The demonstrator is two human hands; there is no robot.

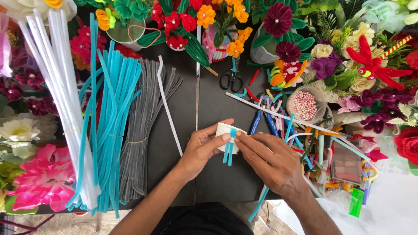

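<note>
My left hand (201, 150) and right hand (270, 160) meet low over the middle of the black desk (178, 100), both closed around a small white card (226, 136). The left cups its near edge with the thumb across the top corner; the right pinches it from the other side, fingertips pressed to its face. A light blue pipe cleaner (230, 146) is wrapped round the card, a band crossing the white face and several short fuzzy ends hanging below its lower edge, side by side. The card looks flat, held just above the desk.

Just right of my right hand lies a tangle of cut pipe cleaner scraps (305, 139) in blue, orange, white and red. Beyond it sits a clear cup of pink beads (305, 105). Black-handled scissors (231, 79) lie further up the desk. A single white pipe cleaner (167, 104) runs down the desk left of my left hand. Further left are bundles: grey pipe cleaners (141, 130), then light blue ones (106, 130), then white ones (65, 95). Finished pipe cleaner flowers (204, 17) in red, orange and maroon line the far edge, and fabric flowers (41, 178) crowd the left side.
</note>
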